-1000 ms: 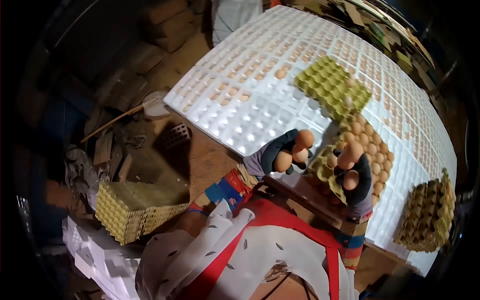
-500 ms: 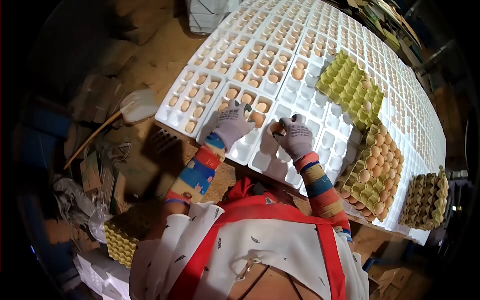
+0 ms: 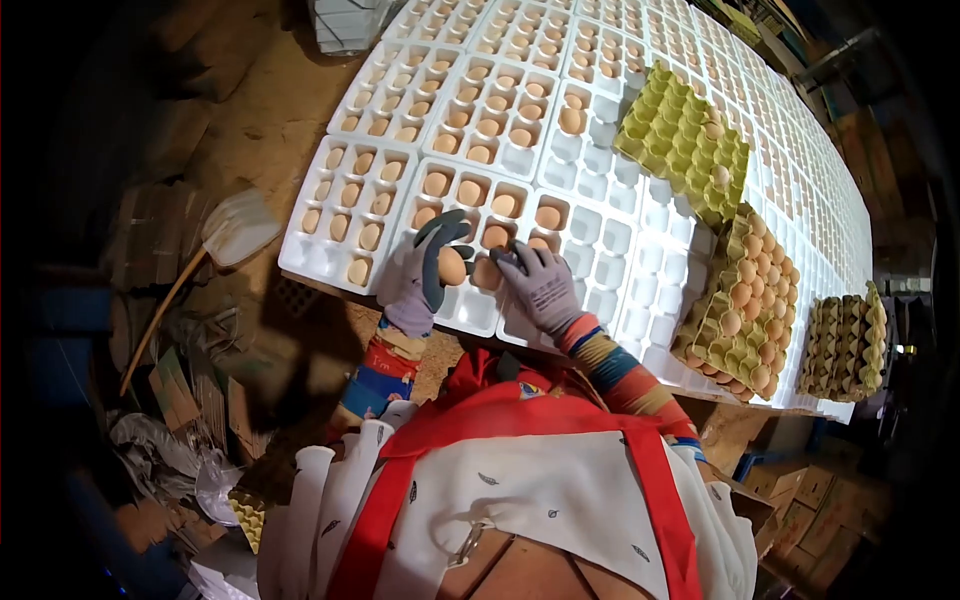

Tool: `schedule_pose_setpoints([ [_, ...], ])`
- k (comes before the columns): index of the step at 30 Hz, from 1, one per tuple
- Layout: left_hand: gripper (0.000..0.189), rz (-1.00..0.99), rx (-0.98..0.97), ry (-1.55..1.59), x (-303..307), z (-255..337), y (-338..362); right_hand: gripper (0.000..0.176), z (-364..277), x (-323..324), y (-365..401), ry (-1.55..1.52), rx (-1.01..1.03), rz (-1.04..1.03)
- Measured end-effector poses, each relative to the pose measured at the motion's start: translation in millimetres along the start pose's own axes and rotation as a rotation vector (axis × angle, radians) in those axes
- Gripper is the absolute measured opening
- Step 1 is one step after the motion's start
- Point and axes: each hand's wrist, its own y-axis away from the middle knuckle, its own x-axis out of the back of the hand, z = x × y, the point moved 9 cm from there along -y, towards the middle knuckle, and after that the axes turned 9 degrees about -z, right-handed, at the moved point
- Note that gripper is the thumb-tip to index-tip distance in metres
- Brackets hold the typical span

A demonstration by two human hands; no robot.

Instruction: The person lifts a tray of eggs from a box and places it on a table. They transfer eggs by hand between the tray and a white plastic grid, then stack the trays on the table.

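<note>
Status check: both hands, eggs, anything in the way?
Left hand cupping egg over white tray. Right hand at another egg. Yellow-green carton off right, clear of both hands.

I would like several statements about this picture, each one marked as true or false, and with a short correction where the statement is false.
1. The left hand holds an egg. True.
2. The right hand is over the white trays. True.
3. Both hands are bare. False: both wear gloves.
4. Every cup in the white trays is filled. False: many near the right hand are empty.
5. All the egg trays are white. False: for example, a yellow tray lies on top of the white ones.
6. A shovel with a long handle is to the left of the white trays. True.
</note>
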Motion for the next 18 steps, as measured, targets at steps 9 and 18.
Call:
schedule_pose_setpoints([
  [9, 0.034, 0.09, -0.103, 0.086, -109.3, -13.9, -40.7, 0.039, 117.5, 81.8, 101.3, -0.97, -0.531, 0.658],
  [18, 0.052, -0.197, -0.197, -1.338, -210.5, -66.4, -126.8, 0.031, 174.5, 191.5, 295.5, -0.254, -0.798, 0.713],
])
